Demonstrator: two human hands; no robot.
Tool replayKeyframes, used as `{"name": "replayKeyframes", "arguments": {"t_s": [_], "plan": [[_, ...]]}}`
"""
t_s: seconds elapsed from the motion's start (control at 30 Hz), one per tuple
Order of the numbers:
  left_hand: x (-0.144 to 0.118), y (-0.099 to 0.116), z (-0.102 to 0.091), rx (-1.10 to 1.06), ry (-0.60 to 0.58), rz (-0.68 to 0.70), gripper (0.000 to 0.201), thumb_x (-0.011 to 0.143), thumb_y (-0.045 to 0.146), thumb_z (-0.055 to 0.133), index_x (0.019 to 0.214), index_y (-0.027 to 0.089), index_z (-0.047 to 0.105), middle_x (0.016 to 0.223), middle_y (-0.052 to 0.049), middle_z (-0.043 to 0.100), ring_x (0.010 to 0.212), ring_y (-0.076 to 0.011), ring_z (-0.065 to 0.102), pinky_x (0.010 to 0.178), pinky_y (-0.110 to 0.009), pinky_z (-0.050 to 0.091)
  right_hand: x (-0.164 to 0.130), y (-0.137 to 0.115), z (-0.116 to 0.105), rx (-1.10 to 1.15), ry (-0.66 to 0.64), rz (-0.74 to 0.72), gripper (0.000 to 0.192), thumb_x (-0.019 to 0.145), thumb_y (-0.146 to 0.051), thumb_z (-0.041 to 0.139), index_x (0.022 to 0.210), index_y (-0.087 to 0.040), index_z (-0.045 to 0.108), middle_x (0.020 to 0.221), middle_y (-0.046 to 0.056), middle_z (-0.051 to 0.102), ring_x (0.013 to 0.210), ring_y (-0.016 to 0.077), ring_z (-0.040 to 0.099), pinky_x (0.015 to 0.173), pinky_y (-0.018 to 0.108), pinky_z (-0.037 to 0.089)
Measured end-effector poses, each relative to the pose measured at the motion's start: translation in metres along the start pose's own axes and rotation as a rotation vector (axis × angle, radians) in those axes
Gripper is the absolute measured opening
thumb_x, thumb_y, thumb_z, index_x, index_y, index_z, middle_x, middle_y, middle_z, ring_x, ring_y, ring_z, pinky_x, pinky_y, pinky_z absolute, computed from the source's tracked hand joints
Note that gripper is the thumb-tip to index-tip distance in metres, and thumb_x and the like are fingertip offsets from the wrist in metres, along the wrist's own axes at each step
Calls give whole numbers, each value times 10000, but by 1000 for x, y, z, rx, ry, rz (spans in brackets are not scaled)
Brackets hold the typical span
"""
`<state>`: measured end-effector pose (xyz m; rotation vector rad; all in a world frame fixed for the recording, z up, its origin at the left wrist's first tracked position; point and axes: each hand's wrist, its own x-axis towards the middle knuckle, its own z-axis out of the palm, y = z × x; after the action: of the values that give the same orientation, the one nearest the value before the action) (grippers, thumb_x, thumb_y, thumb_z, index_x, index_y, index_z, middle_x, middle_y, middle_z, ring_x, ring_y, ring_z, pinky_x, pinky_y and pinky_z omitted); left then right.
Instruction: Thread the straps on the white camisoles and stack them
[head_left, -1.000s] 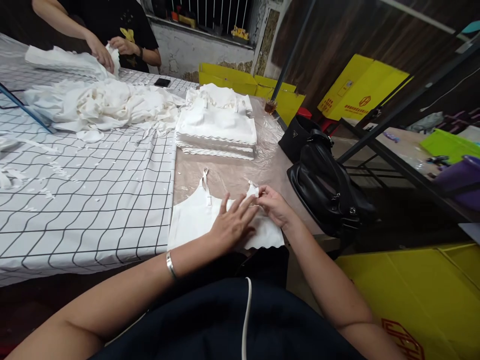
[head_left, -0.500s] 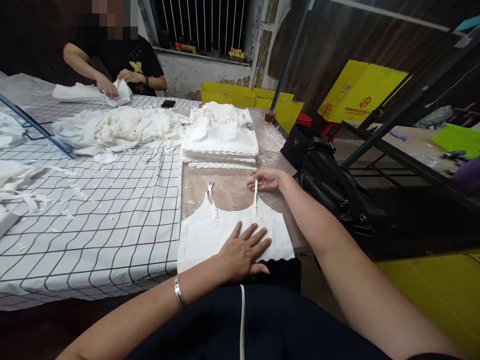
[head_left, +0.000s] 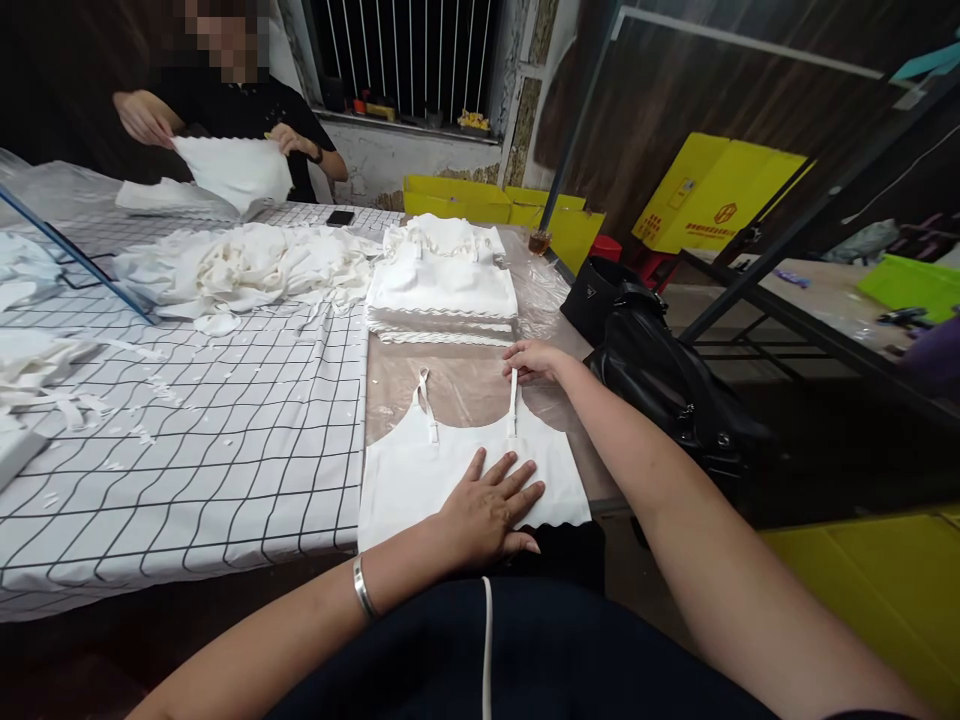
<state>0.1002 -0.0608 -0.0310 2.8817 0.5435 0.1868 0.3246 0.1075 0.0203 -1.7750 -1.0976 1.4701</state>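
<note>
A white camisole top with thin straps lies flat at the near table edge, its wavy hem toward me. My left hand rests on it palm down, fingers spread. With my right hand I pinch the top of the right shoulder strap, pulled straight away from the body of the garment. The left strap lies loose and twisted. Just beyond is a stack of folded white tops, scalloped hems facing me.
A heap of white garments covers the checked tablecloth. Across the table a co-worker holds up a white piece. Black bags sit at the right, near a slanted metal post. Yellow boxes stand behind.
The co-worker has lifted and spread a white piece that was bunched on the table. My hands stay nearly in place on the camisole; the view has shifted slightly.
</note>
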Motion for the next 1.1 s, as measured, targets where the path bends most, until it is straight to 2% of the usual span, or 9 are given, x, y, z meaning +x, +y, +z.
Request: {"name": "replayKeyframes", "arguments": {"t_s": [0.2,0.33,0.4,0.5,0.6,0.73,0.87,0.93,1.1], "plan": [[2,-1,5,28,30,10,736,916,712,313,1492,258,365,1547,-64,348,1442,-320,265,1150,-581,187,-9,2,5,6,-73,-26,95,897,-150,684,912,-149,590,793,123,695,664,208,687,582,295,587],[2,-1,6,37,18,17,732,921,704,305,1493,251,360,1547,-63,347,1444,-319,260,1143,-588,198,-11,3,0,-32,-80,-71,169,791,-69,750,844,-141,606,790,106,683,688,202,686,660,325,604],[1,-2,7,46,30,17,737,917,710,306,1495,254,356,1548,-65,346,1445,-319,258,1143,-591,197,-7,4,-5,-79,-36,-130,185,738,-37,759,797,-140,618,778,90,674,680,187,671,667,307,596],[1,-2,8,48,31,16,745,918,713,294,1500,250,344,1554,-67,334,1448,-322,248,1137,-604,199,0,5,-11,-185,117,-253,175,701,-34,730,734,-158,611,705,31,630,629,153,614,651,281,564],[1,-2,9,58,42,20,743,916,716,290,1499,258,345,1551,-63,343,1448,-316,251,1142,-594,195,7,5,-12,-316,235,-366,173,663,-33,706,708,-171,610,690,-13,594,659,136,579,710,255,519],[0,-2,8,70,48,24,747,910,721,300,1501,266,342,1550,-57,348,1446,-314,256,1146,-587,190,13,6,-1,-476,215,-418,202,633,-23,700,763,-173,664,702,-29,605,650,125,559,688,220,465],[0,-2,7,54,27,22,746,916,713,298,1501,252,341,1558,-58,329,1450,-316,243,1142,-601,189,15,10,9,-610,203,-425,152,634,-24,687,649,-168,640,600,-37,574,564,128,512,590,218,401],[1,-1,7,48,16,20,748,914,716,301,1499,252,345,1563,-53,316,1454,-313,234,1144,-601,184,14,13,8,-653,252,-459,147,665,-39,656,624,-173,613,611,-30,576,604,140,521,592,221,378],[1,-2,6,42,31,27,732,911,716,318,1494,276,357,1552,-57,343,1452,-312,240,1153,-584,171,6,29,2,-689,415,-548,74,785,-124,579,770,-197,584,720,-19,594,689,162,529,638,241,372]]}}
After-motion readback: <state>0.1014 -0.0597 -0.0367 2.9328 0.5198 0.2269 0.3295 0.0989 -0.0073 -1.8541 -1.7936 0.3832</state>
